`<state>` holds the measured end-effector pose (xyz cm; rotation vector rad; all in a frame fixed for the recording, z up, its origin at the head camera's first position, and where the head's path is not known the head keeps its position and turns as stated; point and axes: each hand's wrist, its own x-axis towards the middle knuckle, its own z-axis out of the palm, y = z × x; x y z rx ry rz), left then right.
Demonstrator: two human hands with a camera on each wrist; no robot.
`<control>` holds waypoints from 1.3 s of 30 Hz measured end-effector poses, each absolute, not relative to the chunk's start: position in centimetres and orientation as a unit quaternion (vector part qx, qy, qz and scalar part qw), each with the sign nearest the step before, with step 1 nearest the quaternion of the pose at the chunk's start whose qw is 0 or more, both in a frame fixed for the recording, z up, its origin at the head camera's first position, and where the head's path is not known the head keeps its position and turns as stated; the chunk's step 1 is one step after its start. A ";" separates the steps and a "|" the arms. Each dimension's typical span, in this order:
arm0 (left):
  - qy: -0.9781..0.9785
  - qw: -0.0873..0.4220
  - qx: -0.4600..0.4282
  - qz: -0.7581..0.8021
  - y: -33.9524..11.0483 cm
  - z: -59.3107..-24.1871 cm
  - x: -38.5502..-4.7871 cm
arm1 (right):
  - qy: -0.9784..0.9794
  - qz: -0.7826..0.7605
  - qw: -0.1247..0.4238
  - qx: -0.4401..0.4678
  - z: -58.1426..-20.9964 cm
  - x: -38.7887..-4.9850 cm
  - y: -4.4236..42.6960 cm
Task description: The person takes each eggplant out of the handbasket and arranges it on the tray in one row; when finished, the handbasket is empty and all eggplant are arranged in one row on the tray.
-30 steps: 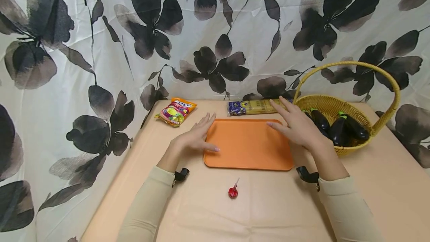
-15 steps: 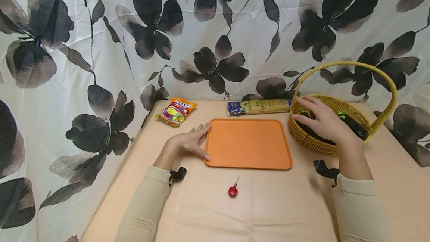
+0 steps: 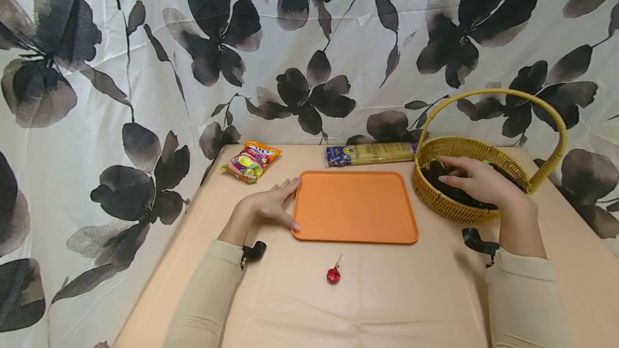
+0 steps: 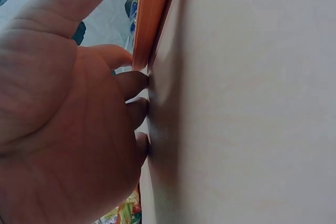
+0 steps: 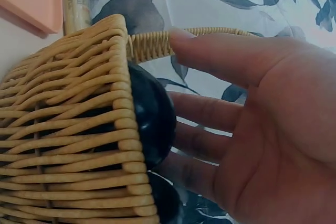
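My left hand [image 3: 266, 204] rests at the left edge of an orange tray [image 3: 355, 205]. Its thumb and index finger touch the tray's rim, while in the left wrist view the other fingertips rest on the tabletop. My right hand [image 3: 486, 180] reaches over a yellow wicker basket [image 3: 437, 204] that holds several dark eggplants [image 5: 152, 116]. In the right wrist view its fingers lie spread behind an eggplant and the thumb stays apart from it. Whether those fingers touch the eggplant, I cannot tell.
A red-wrapped lollipop [image 3: 333, 275] lies in front of the tray. Behind it are a colourful candy bag [image 3: 251, 161] on the left and a pack of spaghetti [image 3: 369, 153]. The basket's tall handle [image 3: 503, 91] arches above it. A floral curtain [image 3: 309, 42] hangs behind.
My right hand has moved from above the tray's right side to the basket and down toward the eggplants. My left hand has shifted slightly left onto the tray's edge.
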<state>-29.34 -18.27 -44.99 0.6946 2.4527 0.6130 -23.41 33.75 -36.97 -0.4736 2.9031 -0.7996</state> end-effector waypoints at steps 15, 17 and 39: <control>0.909 0.261 0.242 0.220 -18.1 -45.0 -29.4 | 0.957 -0.216 0.083 -0.176 -37.4 -23.4 33.5; 0.909 0.263 0.240 0.219 -18.1 -45.0 -29.3 | 0.955 -0.223 0.085 -0.179 -37.5 -23.4 33.6; 0.908 0.263 0.239 0.223 -18.2 -44.6 -29.2 | 0.939 -0.286 0.136 -0.137 -37.5 -23.5 34.1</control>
